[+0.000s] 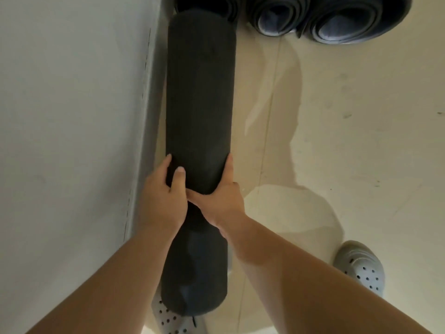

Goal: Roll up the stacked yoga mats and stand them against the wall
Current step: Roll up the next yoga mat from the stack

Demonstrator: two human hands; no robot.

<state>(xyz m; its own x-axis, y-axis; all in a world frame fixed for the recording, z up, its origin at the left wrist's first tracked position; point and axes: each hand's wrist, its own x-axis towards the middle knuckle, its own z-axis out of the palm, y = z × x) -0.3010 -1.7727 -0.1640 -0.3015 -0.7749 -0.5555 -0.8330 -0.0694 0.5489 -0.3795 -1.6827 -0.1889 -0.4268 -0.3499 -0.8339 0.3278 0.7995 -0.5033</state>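
A rolled-up black yoga mat (201, 97) stretches away from me, lengthwise beside the white wall (67, 116). My left hand (163, 196) grips its left side, thumb on top. My right hand (222, 198) grips the right side, fingers along the roll and thumb across it, touching the left hand. The mat's near end hangs above my left shoe. Its far end reaches the other rolled mats (346, 20) standing at the top of the view, seen end-on.
A grey baseboard (147, 141) runs along the wall's foot to the left of the mat. The beige tiled floor (349, 128) spreads to the right. My grey perforated shoes (363, 268) are at the bottom.
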